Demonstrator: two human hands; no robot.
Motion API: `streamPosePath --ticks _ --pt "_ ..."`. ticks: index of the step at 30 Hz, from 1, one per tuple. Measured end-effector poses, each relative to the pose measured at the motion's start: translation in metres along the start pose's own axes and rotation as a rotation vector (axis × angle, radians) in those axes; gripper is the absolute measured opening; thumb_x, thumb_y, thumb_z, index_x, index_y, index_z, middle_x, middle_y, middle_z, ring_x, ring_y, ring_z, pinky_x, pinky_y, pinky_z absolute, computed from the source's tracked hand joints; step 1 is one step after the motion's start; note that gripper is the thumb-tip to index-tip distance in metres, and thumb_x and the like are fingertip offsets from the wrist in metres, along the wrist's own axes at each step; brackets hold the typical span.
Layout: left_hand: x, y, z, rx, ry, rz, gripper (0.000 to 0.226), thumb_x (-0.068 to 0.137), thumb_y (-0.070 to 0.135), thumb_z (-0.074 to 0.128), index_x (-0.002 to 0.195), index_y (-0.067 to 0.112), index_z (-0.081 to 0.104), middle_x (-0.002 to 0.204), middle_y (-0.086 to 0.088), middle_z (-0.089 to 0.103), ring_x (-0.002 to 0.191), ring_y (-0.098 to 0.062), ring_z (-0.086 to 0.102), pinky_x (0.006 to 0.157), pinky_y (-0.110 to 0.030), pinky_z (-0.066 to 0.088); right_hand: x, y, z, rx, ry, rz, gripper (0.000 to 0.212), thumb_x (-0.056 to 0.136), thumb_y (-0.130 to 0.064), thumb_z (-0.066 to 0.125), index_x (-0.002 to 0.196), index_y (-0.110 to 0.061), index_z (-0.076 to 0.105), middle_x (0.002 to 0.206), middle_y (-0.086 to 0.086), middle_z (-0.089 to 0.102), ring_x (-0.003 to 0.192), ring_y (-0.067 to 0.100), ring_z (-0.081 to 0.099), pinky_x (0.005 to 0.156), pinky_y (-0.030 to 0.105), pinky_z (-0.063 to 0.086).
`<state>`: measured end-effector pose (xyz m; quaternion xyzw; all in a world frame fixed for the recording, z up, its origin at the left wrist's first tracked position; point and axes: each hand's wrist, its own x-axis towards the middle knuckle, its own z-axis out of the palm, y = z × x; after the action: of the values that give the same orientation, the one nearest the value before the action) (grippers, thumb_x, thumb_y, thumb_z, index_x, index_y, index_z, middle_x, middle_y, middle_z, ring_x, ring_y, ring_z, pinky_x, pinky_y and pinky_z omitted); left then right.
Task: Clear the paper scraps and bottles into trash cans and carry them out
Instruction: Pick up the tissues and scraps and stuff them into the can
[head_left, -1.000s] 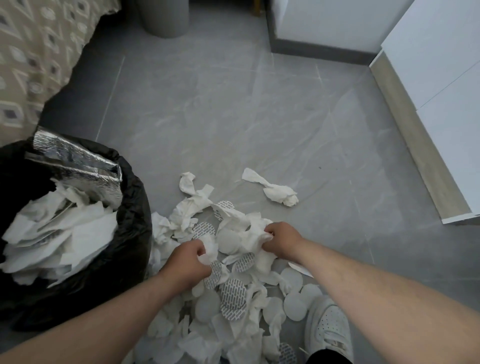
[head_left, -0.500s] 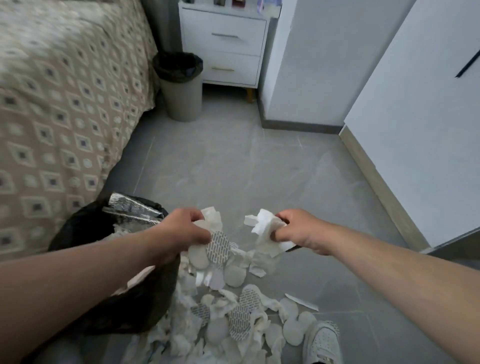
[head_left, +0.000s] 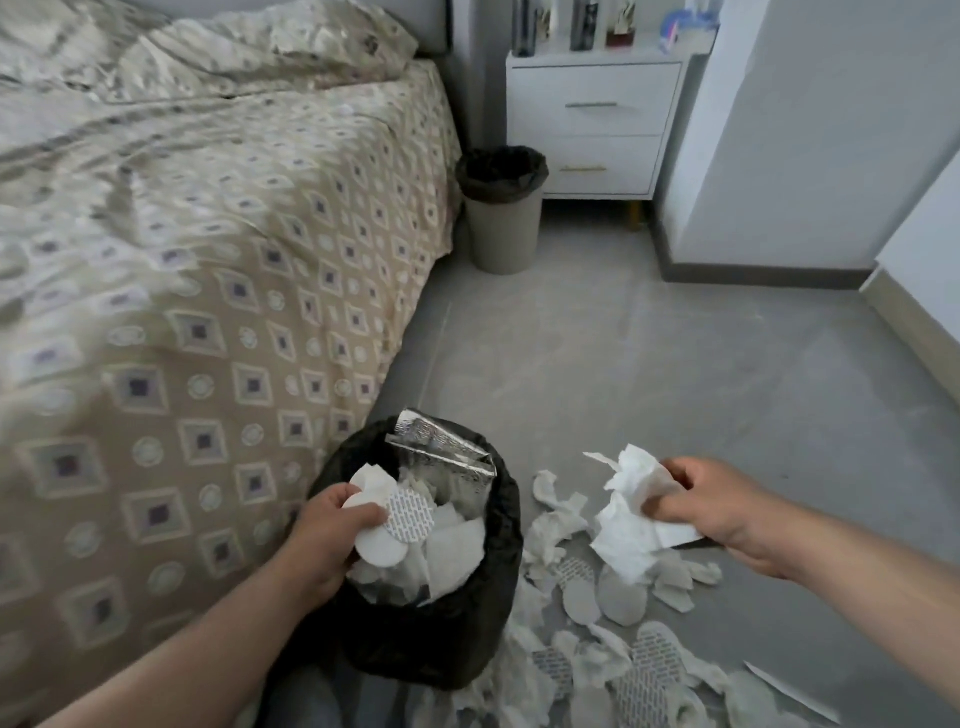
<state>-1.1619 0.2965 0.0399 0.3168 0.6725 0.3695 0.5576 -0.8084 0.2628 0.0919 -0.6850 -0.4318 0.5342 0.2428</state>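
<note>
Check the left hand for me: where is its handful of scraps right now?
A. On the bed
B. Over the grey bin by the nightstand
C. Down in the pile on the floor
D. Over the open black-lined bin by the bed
D: the left hand grips round scraps right over the mouth of the black-lined bin, while the right hand holds crumpled paper off to the side above the floor pile.

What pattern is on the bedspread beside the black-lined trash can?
Beige bedspread with repeating diamonds and small circles; seen in the head view.
</note>
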Motion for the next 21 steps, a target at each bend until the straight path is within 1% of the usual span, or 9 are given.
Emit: streamPosePath --ticks 2,5,10,12,14,15,17,19,21 --pt "0.011 -0.010 0.006 0.047 0.013 0.013 0.018 0.081 -0.010 0.058 0.078 0.006 0.051 0.079 -0.018 0.060 0.065 -0.028 0.057 0.056 -0.032 0.047 0.005 0.002 0.005 0.013 -0.011 0.018 0.017 0.081 -0.003 0.069 0.094 -0.014 0.066 0.081 0.002 0.065 0.070 0.012 0.059 0.047 0.022 0.048" --pt "0.023 -0.022 0.015 0.206 0.035 0.062 0.014 0.078 -0.006 0.065 0.079 0.003 0.054 0.080 -0.017 0.060 0.068 -0.026 0.057 0.057 -0.030 0.046 0.009 0.009 0.009 0.009 -0.029 0.030 0.019 0.077 -0.003 0.072 0.094 -0.012 0.068 0.085 0.008 0.068 0.074 0.017 0.062 0.060 0.031 0.052" --pt "0.034 -0.036 0.022 0.561 0.017 0.181 0.024 0.071 0.009 0.077 0.074 0.007 0.053 0.076 -0.011 0.058 0.070 -0.021 0.053 0.059 -0.030 0.040 0.009 0.016 0.005 -0.021 -0.036 0.039 0.020 0.076 -0.003 0.071 0.095 -0.007 0.067 0.085 0.010 0.067 0.075 0.018 0.062 0.060 0.030 0.051" --pt "0.036 -0.039 0.025 0.768 -0.011 0.228 0.028 0.069 0.018 0.079 0.074 0.013 0.052 0.080 -0.005 0.054 0.077 -0.020 0.053 0.062 -0.030 0.038 0.007 0.017 0.003 -0.029 -0.036 0.041 0.020 0.075 -0.004 0.072 0.095 -0.006 0.067 0.086 0.011 0.067 0.075 0.020 0.062 0.060 0.031 0.051" --pt "0.034 -0.040 0.026 0.878 -0.023 0.281 0.034 0.067 0.025 0.080 0.090 0.017 0.056 0.098 -0.002 0.051 0.098 -0.023 0.054 0.079 -0.030 0.041 0.005 0.016 0.000 -0.040 -0.035 0.041 0.025 0.069 -0.008 0.075 0.092 -0.006 0.067 0.085 0.012 0.067 0.074 0.021 0.062 0.061 0.033 0.051" --pt "0.031 -0.040 0.025 0.912 -0.033 0.297 0.047 0.067 0.030 0.080 0.107 0.018 0.056 0.111 -0.004 0.046 0.109 -0.025 0.050 0.089 -0.030 0.039 0.004 0.015 -0.001 -0.042 -0.036 0.041 0.027 0.066 -0.010 0.075 0.092 -0.006 0.067 0.084 0.012 0.067 0.073 0.020 0.062 0.060 0.032 0.051" --pt "0.021 -0.038 0.019 1.023 -0.041 0.372 0.079 0.068 0.046 0.076 0.136 0.025 0.041 0.140 -0.010 0.031 0.130 -0.028 0.035 0.106 -0.033 0.030 0.001 0.010 -0.004 -0.034 -0.039 0.037 0.023 0.071 -0.007 0.074 0.092 -0.007 0.067 0.086 0.012 0.068 0.073 0.019 0.062 0.059 0.030 0.051" --pt "0.007 -0.033 0.009 1.093 -0.013 0.480 0.097 0.062 0.066 0.064 0.145 0.035 0.026 0.156 -0.009 0.011 0.141 -0.028 0.020 0.113 -0.036 0.021 -0.002 0.004 -0.004 -0.040 -0.033 0.031 0.019 0.077 -0.003 0.070 0.095 -0.009 0.067 0.090 0.012 0.069 0.076 0.019 0.063 0.061 0.031 0.053" --pt "-0.005 -0.031 -0.006 1.035 0.024 0.565 0.106 0.052 0.076 0.048 0.147 0.036 0.021 0.159 -0.005 0.003 0.145 -0.023 0.010 0.115 -0.034 0.014 -0.006 -0.002 -0.002 -0.056 -0.031 0.019 0.020 0.079 -0.003 0.069 0.097 -0.010 0.067 0.096 0.014 0.070 0.078 0.018 0.064 0.063 0.031 0.053"
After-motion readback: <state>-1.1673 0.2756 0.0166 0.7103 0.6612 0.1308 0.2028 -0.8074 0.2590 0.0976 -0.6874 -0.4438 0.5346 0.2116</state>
